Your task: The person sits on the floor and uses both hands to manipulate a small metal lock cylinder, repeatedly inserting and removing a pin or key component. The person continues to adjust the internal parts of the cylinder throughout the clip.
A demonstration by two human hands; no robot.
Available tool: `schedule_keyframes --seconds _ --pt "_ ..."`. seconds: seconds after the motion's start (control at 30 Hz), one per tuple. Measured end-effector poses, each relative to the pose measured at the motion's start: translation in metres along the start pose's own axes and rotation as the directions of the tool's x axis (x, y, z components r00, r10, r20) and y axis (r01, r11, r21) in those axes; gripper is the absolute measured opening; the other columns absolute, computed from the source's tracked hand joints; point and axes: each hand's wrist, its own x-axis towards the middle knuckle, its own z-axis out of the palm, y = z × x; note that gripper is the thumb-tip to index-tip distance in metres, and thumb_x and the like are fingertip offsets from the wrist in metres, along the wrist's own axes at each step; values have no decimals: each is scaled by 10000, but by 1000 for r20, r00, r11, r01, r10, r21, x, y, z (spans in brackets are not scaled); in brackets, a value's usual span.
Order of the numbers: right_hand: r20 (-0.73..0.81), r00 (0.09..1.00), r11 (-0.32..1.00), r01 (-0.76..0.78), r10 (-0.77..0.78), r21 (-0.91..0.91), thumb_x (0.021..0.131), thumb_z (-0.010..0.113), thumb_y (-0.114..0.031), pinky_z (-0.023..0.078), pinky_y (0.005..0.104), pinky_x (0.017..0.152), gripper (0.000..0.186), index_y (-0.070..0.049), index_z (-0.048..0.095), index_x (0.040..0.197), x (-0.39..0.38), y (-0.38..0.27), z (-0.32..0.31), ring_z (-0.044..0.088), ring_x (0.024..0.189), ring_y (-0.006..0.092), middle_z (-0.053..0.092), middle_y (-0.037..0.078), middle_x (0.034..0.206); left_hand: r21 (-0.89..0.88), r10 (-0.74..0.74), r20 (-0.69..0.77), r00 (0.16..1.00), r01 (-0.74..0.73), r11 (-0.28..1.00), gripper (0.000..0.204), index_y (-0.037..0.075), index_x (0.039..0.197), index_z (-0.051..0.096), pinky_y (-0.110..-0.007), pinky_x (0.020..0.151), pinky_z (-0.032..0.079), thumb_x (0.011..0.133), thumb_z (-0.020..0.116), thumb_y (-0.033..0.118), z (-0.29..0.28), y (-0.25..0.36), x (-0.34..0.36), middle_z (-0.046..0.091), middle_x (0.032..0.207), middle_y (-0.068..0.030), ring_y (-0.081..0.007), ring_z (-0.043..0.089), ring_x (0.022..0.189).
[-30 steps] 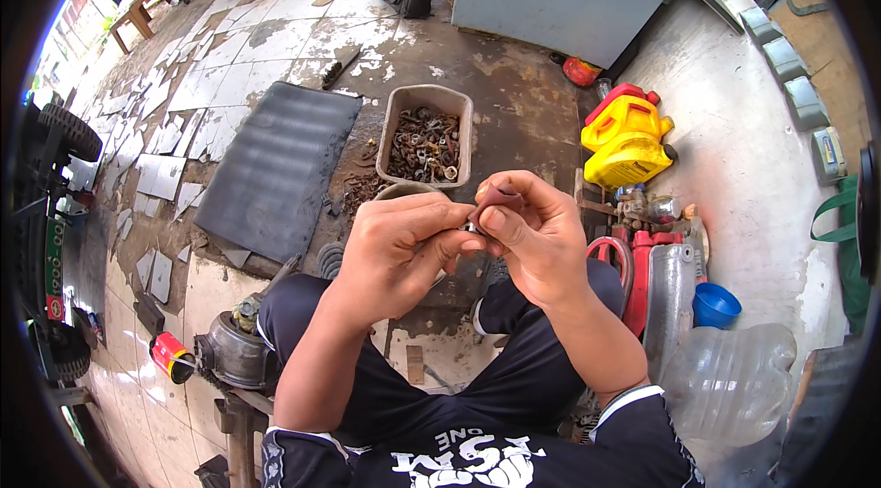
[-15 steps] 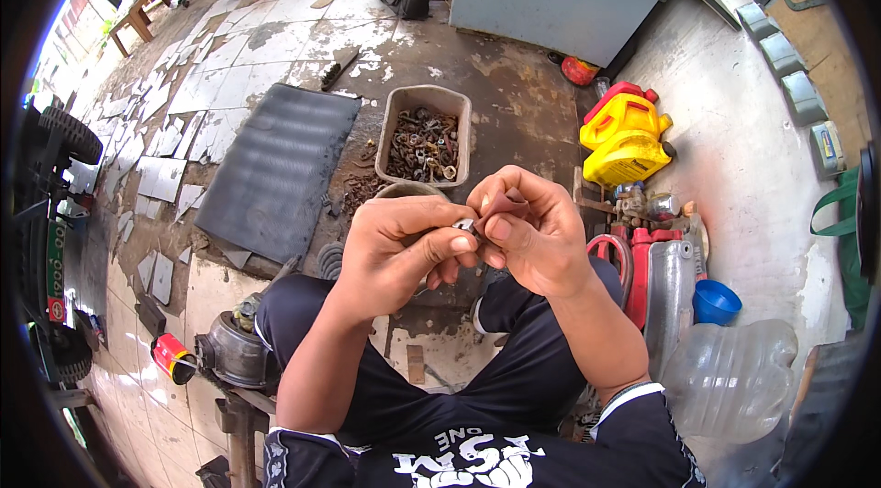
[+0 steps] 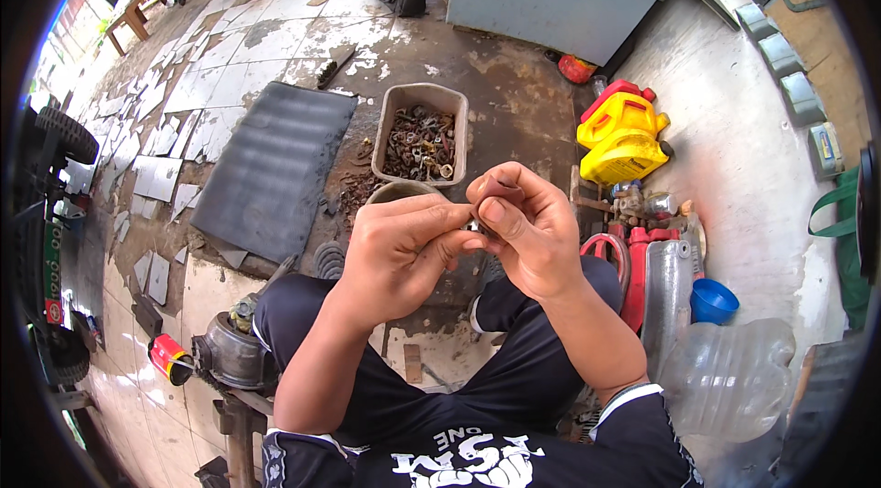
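My left hand (image 3: 390,254) pinches a small shiny metal part (image 3: 473,225), mostly hidden by the fingertips, so its exact kind does not show. Against it, my right hand (image 3: 540,240) grips a folded reddish-brown piece of sandpaper (image 3: 501,187) between thumb and fingers. Both hands meet above my lap, fingertips touching or nearly so. Just past them stands a grey plastic tub (image 3: 380,147) full of rusty nuts, bolts and other small metal pieces. A round container (image 3: 396,189) is partly covered by my left hand.
A dark rubber mat (image 3: 273,167) lies left of the tub, near broken tiles. Yellow jugs (image 3: 619,141), a blue bowl (image 3: 713,301) and a large clear plastic bottle (image 3: 730,378) stand on the right. A grey metal machine part (image 3: 229,350) is beside my left knee.
My right thumb and the sandpaper have shifted slightly left over the metal part, which is now more covered. The view has moved a little; both hands keep their grip.
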Motion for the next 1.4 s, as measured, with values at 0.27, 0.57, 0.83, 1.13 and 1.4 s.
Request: schedule_keyframes --seconds 0.27,0.57,0.83,1.13,1.4 --pt "163 985 998 -64 59 25 904 659 -63 451 201 569 173 16 555 1017 1 -11 -4 554 726 74 584 64 927 -313 -207 69 976 219 924 138 -46 980 699 -193 463 439 889 645 42 -1 -1 -6 648 714 -52 -67 578 557" --pt "179 983 1000 27 -27 0 906 651 -47 453 193 524 140 -2 530 959 2 -10 -8 553 695 72 586 81 945 -407 -226 96 969 246 880 147 -66 979 690 -205 469 438 885 650 40 3 3 -4 659 743 -67 -75 571 556" --pt "51 998 996 35 -31 -77 909 665 -83 436 195 537 147 -27 541 963 -1 -3 -10 539 696 51 603 41 921 -26 -43 72 996 45 999 72 -32 873 691 -280 469 437 824 698 20 4 2 2 609 652 -87 -139 570 509" --pt "0 1000 999 26 -26 31 923 665 -184 357 181 502 198 -37 548 987 5 -3 -8 469 678 41 549 19 850 -234 -201 62 978 210 949 119 -40 917 689 -220 469 458 857 698 63 10 -6 2 636 674 -54 -77 604 562" --pt "80 996 997 43 -49 68 895 680 -94 409 218 565 207 -45 534 1034 -2 -6 -2 512 715 82 558 76 964 -335 -140 99 985 165 927 138 -87 918 684 -203 489 448 845 701 28 -14 1 4 635 737 -73 -79 579 594"
